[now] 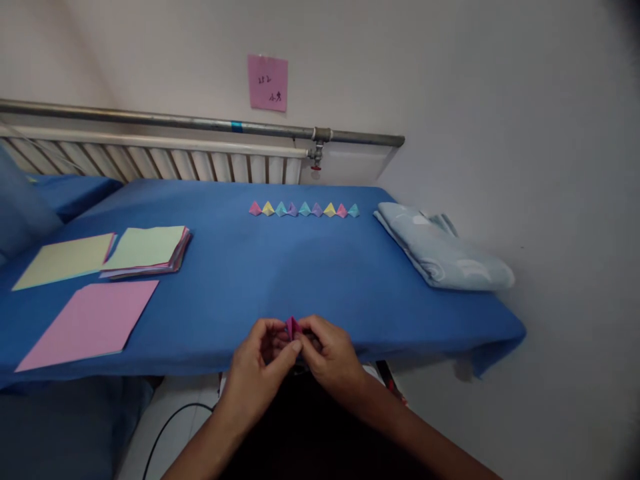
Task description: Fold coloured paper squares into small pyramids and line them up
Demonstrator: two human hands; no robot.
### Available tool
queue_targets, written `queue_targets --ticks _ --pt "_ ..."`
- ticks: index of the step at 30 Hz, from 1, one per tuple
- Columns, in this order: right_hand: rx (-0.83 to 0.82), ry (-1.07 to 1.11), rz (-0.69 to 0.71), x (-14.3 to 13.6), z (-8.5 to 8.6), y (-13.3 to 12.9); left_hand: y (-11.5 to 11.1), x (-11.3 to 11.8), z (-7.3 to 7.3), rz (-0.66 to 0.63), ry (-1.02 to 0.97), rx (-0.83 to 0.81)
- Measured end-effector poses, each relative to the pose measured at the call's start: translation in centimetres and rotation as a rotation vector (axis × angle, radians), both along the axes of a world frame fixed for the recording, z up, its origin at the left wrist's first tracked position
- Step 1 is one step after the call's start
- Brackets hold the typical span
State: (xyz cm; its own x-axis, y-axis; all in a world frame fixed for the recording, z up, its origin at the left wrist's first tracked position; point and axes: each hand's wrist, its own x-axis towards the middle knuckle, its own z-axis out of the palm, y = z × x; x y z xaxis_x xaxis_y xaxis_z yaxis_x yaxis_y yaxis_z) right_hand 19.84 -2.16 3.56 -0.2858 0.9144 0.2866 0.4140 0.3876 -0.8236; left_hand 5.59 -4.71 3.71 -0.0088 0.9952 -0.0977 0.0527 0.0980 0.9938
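Between my hands, at the front edge of the blue-covered table [225, 280], is a small folded magenta paper piece [292, 326]. My left hand [263, 360] pinches it from the left, with the thumb at its lower side. On the other side my right hand [330, 353] grips it with thumb and fingers closed. The fingertips hide much of the paper. Farther back, a row of small folded paper pieces [305, 209] in pink, yellow, teal and purple runs across the cloth.
On the left lie a stack of coloured paper [147, 248], yellow sheets [65, 259] and pink sheets [93, 323]. A folded light-blue blanket [440, 250] rests at the right. Behind the table are a radiator [215, 163] and a metal pipe [175, 120]; a pink note [268, 83] hangs above.
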Motion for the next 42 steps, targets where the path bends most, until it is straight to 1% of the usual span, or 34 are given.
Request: queue_targets --ticks 3,5,8,13,18,22,26,30,35,39,42 --pt "0.086 -0.045 0.008 0.0 0.0 0.1 0.0 0.1 0.1 -0.003 0.105 0.031" --pt "0.112 -0.062 0.001 -0.1 0.2 0.2 0.2 0.2 0.2 0.006 0.19 0.064" --pt "0.111 -0.1 -0.007 -0.2 0.4 0.4 0.5 0.4 0.4 0.021 0.299 0.105" --pt "0.106 -0.177 -0.03 -0.1 0.3 0.8 1.2 0.7 0.5 0.036 0.419 0.112" --pt "0.118 -0.267 -0.057 0.0 0.0 1.6 1.4 0.9 0.8 0.055 0.644 0.112" --pt "0.121 -0.341 -0.043 -0.3 -0.2 2.1 1.4 0.9 0.9 0.045 0.727 0.111" --pt "0.105 -0.349 -0.03 -0.5 -0.4 2.3 1.6 0.8 0.6 0.047 0.779 0.102" --pt "0.096 -0.286 -0.036 -0.5 -0.4 2.3 1.8 0.8 0.1 0.066 0.742 0.114" --pt "0.055 -0.132 -0.038 -0.4 -0.4 2.2 1.7 0.7 -0.1 0.12 0.547 0.152" --pt "-0.033 0.016 -0.041 -0.5 -0.8 2.1 1.7 0.4 -0.1 0.074 0.33 0.163" --pt "-0.095 0.096 -0.029 -0.7 -1.2 2.1 1.7 0.2 -0.1 0.043 0.226 0.139"
